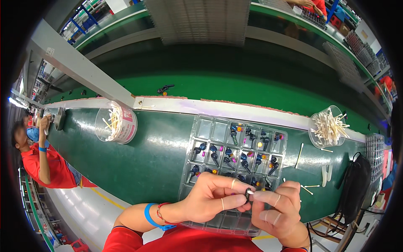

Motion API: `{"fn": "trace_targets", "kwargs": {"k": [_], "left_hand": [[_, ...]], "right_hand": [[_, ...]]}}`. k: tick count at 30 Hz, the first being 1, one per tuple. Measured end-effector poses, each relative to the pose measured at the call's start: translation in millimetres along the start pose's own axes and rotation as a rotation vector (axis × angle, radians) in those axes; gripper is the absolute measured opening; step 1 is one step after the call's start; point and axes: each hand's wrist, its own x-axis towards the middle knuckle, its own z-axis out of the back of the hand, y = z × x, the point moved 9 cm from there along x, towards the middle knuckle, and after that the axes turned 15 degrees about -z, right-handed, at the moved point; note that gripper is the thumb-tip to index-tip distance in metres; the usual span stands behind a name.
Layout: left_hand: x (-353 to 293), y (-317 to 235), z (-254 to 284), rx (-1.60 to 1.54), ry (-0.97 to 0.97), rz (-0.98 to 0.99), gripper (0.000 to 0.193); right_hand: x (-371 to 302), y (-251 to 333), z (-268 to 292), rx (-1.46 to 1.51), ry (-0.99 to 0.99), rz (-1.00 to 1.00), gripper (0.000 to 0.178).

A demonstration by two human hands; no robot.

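Observation:
My left hand point(212, 198) pinches a small dark earbud piece point(247, 195) between thumb and fingertips, above the near part of a clear plastic tray point(189, 174). My right hand point(279, 208) is closed on what looks like a cotton swab point(251, 192); its white tip meets the dark piece, and the rest is hidden by fingers. Pale finger cots circle several fingers of both hands. Dark stemmed earbuds point(215, 154) with orange or magenta bits lie in many compartments of the tray. Two far-left compartments hold nothing. My hands cover part of the near rows.
Cotton swabs fill a tub point(128, 126) at left and a clear cup point(321, 132) at right. Loose swabs point(299, 155) and a black pouch point(357, 182) lie to the right. Beyond a white ledge point(176, 104) runs a green belt point(252, 90). Another person point(46, 164) works at far left.

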Motion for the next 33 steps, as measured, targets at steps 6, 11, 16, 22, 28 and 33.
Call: {"fn": "trace_targets", "kwargs": {"k": [6, 11, 16, 22, 28, 33], "left_hand": [[-0.9, -0.2, 0.0, 0.011, -0.020, -0.017, 0.025], [-1.9, -0.3, 2.8, 0.023, -0.041, -0.017, 0.025], [-2.0, -1.2, 4.6, 0.099, -0.066, -0.018, 0.024], [-3.8, -1.6, 9.9, 0.127, -0.130, -0.092, 0.022], [-6.8, -1.0, 13.1, 0.167, -0.100, -0.162, 0.026], [-7.1, -1.8, 11.6, 0.182, -0.119, -0.212, 0.026]], "right_hand": [[-4.7, 7.5, -1.4, -0.041, -0.035, 0.076, 0.048], [-8.6, 11.3, -4.5, -0.109, -0.009, 0.176, 0.041], [-10.3, 10.3, -10.8, -0.146, 0.002, 0.169, 0.040], [-7.3, 5.1, -17.7, -0.150, -0.056, 0.157, 0.039], [-2.7, 3.3, -19.3, -0.140, -0.058, 0.138, 0.039], [-3.5, 2.5, -19.8, -0.189, -0.060, 0.116, 0.037]]}}
